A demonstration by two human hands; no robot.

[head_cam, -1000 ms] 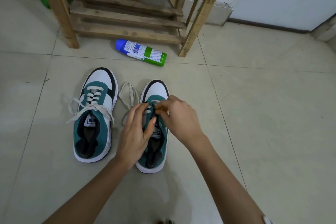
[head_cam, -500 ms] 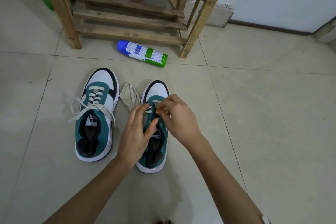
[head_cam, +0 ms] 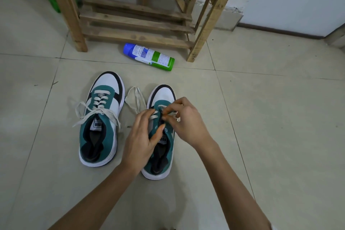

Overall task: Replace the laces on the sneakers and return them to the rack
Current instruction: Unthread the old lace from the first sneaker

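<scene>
Two teal, white and black sneakers stand side by side on the tiled floor, toes pointing at the rack. The left sneaker (head_cam: 101,117) is laced, its off-white lace ends lying loose over both sides. Both hands work on the right sneaker (head_cam: 161,97). My left hand (head_cam: 142,136) holds its left eyelet flap, thumb inside by the tongue. My right hand (head_cam: 183,121) pinches the off-white lace at an eyelet near the upper rows. A loose loop of that lace (head_cam: 135,98) lies on the floor between the two shoes.
A wooden slatted shoe rack (head_cam: 138,18) stands just beyond the shoes against the wall. A blue, white and green spray can (head_cam: 149,56) lies on its side before the rack. A green object (head_cam: 54,3) shows behind the rack's left leg.
The hands stay on the right sneaker; the fingers of my right hand have shifted slightly at the lace. The camera has tilted a little, moving the scene down.
</scene>
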